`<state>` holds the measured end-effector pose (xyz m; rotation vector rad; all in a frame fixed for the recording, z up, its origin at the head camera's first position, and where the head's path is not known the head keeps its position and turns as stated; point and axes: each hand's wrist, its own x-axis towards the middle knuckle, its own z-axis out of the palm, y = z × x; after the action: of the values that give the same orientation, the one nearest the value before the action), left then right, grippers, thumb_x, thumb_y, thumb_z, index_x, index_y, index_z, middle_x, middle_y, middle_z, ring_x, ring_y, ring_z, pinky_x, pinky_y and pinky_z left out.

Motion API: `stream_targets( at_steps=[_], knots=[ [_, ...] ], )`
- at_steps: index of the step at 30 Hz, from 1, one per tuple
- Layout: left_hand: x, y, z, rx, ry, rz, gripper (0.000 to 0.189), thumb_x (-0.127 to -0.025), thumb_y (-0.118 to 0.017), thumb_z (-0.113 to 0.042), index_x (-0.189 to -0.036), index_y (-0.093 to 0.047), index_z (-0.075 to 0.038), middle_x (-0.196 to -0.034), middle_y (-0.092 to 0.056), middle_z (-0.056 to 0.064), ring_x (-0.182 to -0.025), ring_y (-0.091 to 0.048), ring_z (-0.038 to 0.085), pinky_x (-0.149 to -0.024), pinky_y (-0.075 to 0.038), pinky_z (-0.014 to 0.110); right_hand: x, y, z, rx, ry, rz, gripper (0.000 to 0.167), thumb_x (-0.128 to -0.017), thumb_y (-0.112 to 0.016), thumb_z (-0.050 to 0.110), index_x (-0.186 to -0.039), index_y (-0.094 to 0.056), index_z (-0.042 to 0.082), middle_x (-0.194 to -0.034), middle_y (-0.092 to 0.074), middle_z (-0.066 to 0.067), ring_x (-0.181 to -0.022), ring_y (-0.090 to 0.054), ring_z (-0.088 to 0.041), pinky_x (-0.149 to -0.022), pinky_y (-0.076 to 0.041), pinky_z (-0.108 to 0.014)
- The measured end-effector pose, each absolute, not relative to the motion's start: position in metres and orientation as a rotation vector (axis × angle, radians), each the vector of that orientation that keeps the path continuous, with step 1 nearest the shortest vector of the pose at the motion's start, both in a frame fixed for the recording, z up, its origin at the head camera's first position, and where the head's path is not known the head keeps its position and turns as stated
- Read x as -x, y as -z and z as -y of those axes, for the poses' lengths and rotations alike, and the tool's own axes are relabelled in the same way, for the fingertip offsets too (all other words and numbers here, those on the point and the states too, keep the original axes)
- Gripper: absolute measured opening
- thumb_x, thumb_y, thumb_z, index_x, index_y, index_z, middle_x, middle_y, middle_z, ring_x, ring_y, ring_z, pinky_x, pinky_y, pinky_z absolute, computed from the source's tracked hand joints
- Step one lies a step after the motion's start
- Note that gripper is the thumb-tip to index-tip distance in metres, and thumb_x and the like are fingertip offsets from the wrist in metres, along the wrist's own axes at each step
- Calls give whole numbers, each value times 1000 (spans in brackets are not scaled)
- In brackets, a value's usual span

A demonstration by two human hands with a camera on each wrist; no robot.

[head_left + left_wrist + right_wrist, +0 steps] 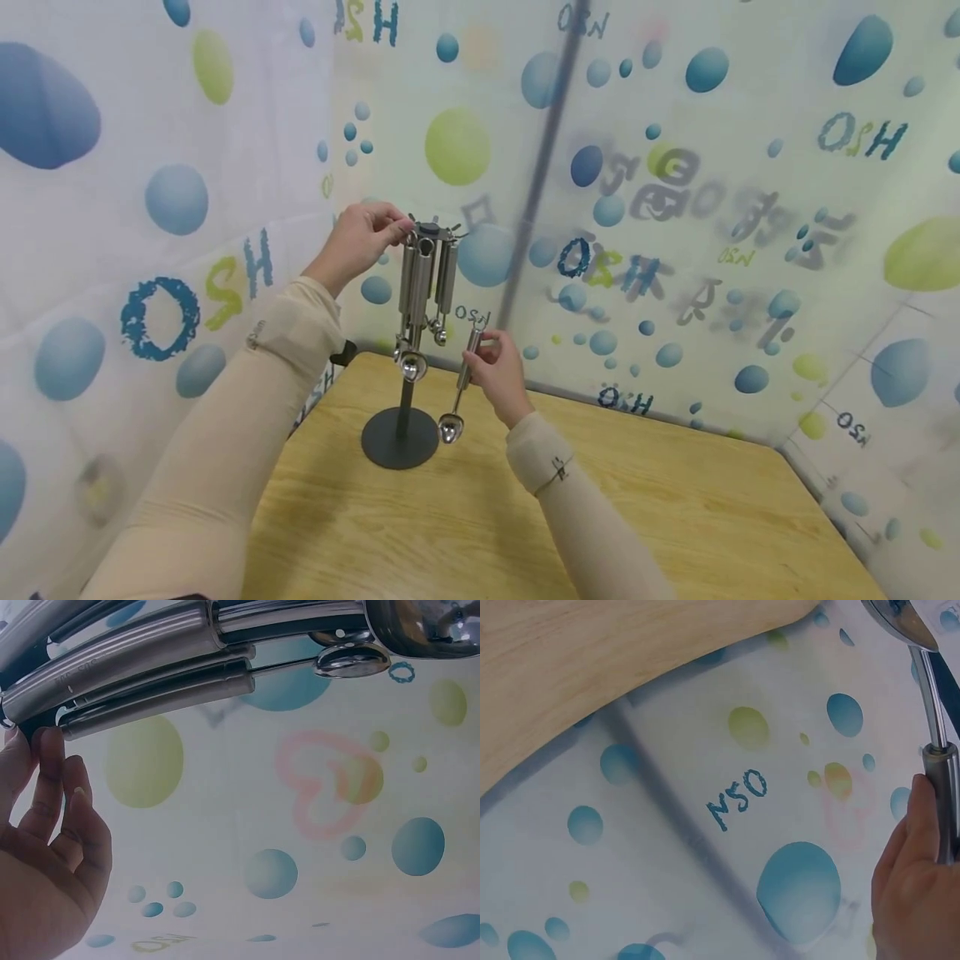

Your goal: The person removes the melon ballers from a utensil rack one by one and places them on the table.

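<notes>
A dark utensil stand (400, 439) with a round base stands on the table, several steel-handled utensils (422, 287) hanging from its top. At that top, my left hand (365, 242) pinches the stand's rim with thumb and forefinger. The left wrist view has the left hand (56, 825) at the handle ends, with a small oval scoop (352, 660) and a larger bowl (427, 626) among the hanging pieces. To the right of the stand, my right hand (498, 371) grips a steel scoop (451, 427) by its handle, bowl down. The right wrist view shows the scoop's handle (946, 802) in the fingers.
The wooden table (600, 500) extends to the right and toward me. Behind it and at the left hang pale curtains (675, 250) printed with blue and green dots and letters. A dark seam or pole shadow (547, 158) runs down the back curtain.
</notes>
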<state>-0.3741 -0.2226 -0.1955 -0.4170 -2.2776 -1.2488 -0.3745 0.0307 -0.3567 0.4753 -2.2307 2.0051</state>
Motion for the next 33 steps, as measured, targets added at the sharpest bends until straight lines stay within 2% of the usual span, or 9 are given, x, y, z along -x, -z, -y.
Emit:
stream_targets(
  at_steps=[10, 17, 33],
  knots=[
    [376, 193, 224, 429, 1217, 2262, 31, -102, -60, -34, -105, -72, -5, -93, -68, 7, -89, -59, 21, -80, -44, 35, 381, 371, -29, -414, -2032, 2252, 39, -95, -70, 5, -130, -52, 5, -111, -68, -17, -102, -68, -32, -75, -60, -39],
    [377, 197, 224, 425, 1239, 2277, 30, -101, -60, -35, -102, -72, -7, -90, -67, 5, -89, -58, 23, -78, -44, 35, 382, 387, -30, -354, -2043, 2298, 38, -96, -68, 5, -131, -51, 5, -113, -67, -16, -101, -67, -27, -76, -60, -39],
    [375, 197, 223, 408, 1246, 2280, 31, -102, -60, -34, -103, -72, -6, -90, -66, 4, -90, -58, 22, -80, -43, 35, 387, 406, -30, -290, -2060, 2365, 39, -97, -67, 5, -132, -50, 5, -113, -66, -17, -98, -66, -26, -77, -60, -41]
  ],
)
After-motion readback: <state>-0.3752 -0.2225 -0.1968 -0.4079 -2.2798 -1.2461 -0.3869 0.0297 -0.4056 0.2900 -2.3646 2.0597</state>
